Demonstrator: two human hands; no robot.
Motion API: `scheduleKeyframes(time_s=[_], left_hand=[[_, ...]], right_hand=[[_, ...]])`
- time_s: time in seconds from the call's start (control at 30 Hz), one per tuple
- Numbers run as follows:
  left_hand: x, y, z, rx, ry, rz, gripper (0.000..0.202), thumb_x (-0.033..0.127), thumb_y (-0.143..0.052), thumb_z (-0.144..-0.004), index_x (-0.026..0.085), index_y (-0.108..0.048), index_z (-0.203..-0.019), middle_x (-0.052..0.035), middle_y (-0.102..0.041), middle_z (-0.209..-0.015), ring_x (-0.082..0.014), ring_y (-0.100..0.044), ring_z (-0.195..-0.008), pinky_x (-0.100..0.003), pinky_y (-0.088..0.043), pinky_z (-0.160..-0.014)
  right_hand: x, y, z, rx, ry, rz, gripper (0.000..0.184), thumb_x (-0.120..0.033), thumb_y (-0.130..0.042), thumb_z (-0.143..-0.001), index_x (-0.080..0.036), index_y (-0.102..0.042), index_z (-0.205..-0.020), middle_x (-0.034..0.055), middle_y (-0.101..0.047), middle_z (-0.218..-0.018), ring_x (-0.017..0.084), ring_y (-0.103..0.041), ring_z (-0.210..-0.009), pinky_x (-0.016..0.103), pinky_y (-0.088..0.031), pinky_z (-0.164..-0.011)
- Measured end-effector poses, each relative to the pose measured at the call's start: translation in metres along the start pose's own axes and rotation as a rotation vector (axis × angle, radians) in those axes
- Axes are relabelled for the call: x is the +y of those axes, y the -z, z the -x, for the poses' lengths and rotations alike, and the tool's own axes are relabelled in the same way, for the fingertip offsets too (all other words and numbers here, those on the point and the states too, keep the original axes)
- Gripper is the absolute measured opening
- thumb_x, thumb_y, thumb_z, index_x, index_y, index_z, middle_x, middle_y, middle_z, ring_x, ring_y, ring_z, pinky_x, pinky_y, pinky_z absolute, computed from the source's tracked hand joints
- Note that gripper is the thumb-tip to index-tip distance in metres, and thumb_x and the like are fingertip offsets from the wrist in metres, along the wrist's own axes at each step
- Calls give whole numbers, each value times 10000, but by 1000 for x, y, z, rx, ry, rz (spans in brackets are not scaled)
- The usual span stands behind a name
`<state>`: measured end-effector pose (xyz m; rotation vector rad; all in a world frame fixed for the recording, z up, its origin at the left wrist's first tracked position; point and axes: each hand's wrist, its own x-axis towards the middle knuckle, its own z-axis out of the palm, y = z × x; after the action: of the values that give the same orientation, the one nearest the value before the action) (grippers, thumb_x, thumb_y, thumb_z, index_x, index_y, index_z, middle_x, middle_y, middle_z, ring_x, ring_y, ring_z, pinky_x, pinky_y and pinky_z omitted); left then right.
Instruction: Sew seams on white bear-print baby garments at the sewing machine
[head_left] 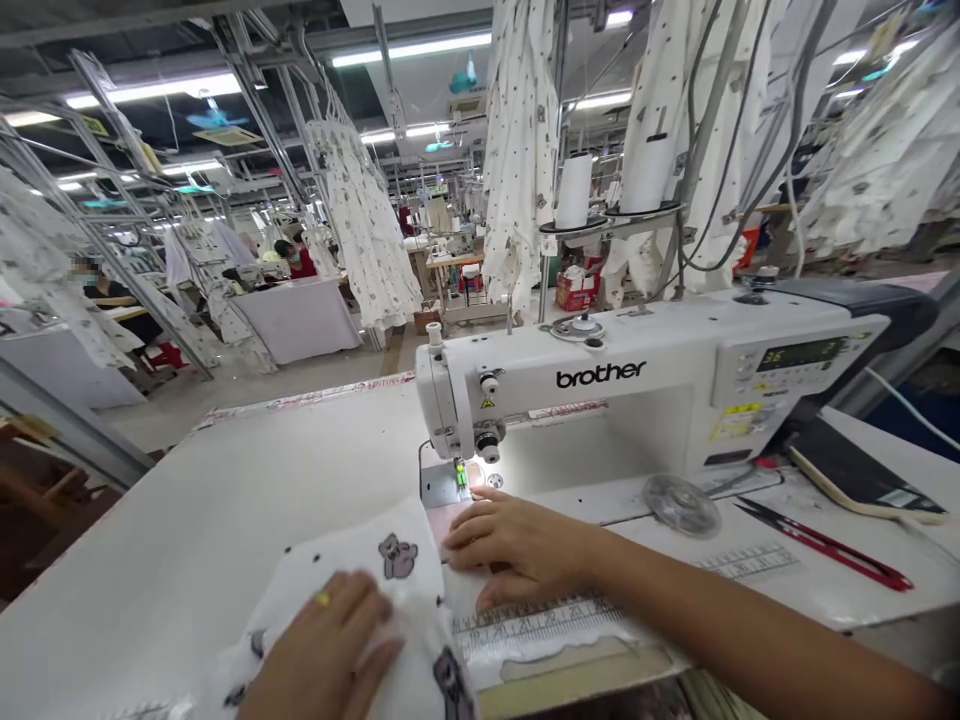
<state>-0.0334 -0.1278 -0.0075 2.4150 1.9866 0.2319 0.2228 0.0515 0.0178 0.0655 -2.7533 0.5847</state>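
Observation:
White cloth (409, 515) printed with grey bears lies at the front left of the sewing machine (600, 375), its far end close to the presser foot (461, 475). My left hand (330, 640), slightly blurred and with a yellow ring, is closed on the cloth, thumb and fingers bunching it. Just in front of the presser foot, my right hand (517, 545) rests palm down at the cloth's right edge. Its fingers are stretched out and the thumb is apart. A pinkish patch (442, 518) shows between the cloth and the right fingertips.
A ruler strip (532, 622) runs along the table's front edge. To the right are a clear round bobbin-like disc (682, 503), red-handled thread snips (832, 545) and a dark notebook (862, 470). Thread cones (574, 190) stand behind the machine. Printed garments (364, 220) hang beyond.

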Motion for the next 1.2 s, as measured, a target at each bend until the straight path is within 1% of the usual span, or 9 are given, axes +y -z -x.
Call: scheduleKeyframes(time_s=[0.07, 0.13, 0.23, 0.3, 0.43, 0.63, 0.93, 1.1, 1.2], left_hand=[[-6, 3, -28, 85, -47, -36, 405, 437, -478, -953, 234, -570, -1290, -119, -574, -1372, -303, -540, -1264, -470, -480, -1010], [-12, -3, -46, 56, -84, -57, 547, 443, -442, -977, 217, -387, -1472, -118, -421, -1517, -312, -397, -1395, -530, -392, -1094], [-9, -14, -55, -40, -141, -25, 596, 400, -368, -1019, 257, -159, -1558, -73, -275, -1588, -268, -266, -1464, -526, -297, -1157], [-1, -17, -60, -71, -170, 7, 616, 406, -359, -1023, 260, -100, -1563, -68, -231, -1599, -257, -222, -1478, -520, -262, -1174], [9, -15, -82, -93, -169, 65, 607, 440, -342, -1024, 221, -153, -1558, -101, -212, -1599, -257, -190, -1486, -518, -232, -1182], [3, -14, -109, -133, -98, 117, 620, 500, -311, -1016, 196, -213, -1548, -127, -214, -1598, -268, -167, -1490, -549, -197, -1182], [10, -2, -110, -147, -81, 184, 650, 505, -304, -1008, 132, -243, -1537, -169, -171, -1594, -313, -168, -1484, -626, -178, -1161], [12, 13, -110, -140, -69, 188, 652, 538, -362, -988, 177, -293, -1526, -127, -245, -1581, -259, -221, -1476, -521, -248, -1183], [6, 25, -100, -54, -31, 167, 610, 495, -354, -1001, 188, -288, -1524, -105, -275, -1581, -237, -254, -1469, -480, -304, -1174]], right_hand=[[2, 1, 1, 3, 7, 12, 316, -446, -555, -977, -187, -667, -1117, 64, -656, -1227, 202, -543, -1194, 406, -147, -1176], [5, 2, 2, 32, 15, 54, 311, -442, -544, -984, -171, -684, -1040, 65, -696, -1114, 194, -583, -1096, 389, -226, -1137], [10, 2, 2, 90, 22, 152, 331, -452, -556, -977, -158, -680, -1061, 73, -699, -1043, 190, -579, -1017, 361, -338, -1036], [13, 2, 3, 112, 8, 207, 355, -466, -569, -968, -159, -660, -1121, 80, -681, -1098, 196, -557, -1041, 366, -348, -1020], [18, 5, 6, 66, -63, 266, 362, -484, -560, -969, -175, -638, -1141, 55, -671, -1134, 206, -535, -1097, 393, -316, -1054], [21, 10, 8, 66, -155, 304, 308, -448, -540, -990, -199, -629, -1149, 46, -633, -1238, 209, -470, -1244, 404, -272, -1103], [23, 9, 7, 90, -166, 153, 323, -424, -559, -981, -229, -618, -1232, 37, -647, -1224, 204, -468, -1266, 378, -318, -1101], [34, 7, 13, 22, -182, 152, 430, -447, -558, -970, -286, -542, -1367, 58, -573, -1356, 256, -458, -1311, 443, -372, -1100], [45, 2, 18, -10, -205, 183, 464, -456, -556, -964, -337, -497, -1408, 37, -513, -1425, 276, -413, -1357, 481, -399, -1102]])
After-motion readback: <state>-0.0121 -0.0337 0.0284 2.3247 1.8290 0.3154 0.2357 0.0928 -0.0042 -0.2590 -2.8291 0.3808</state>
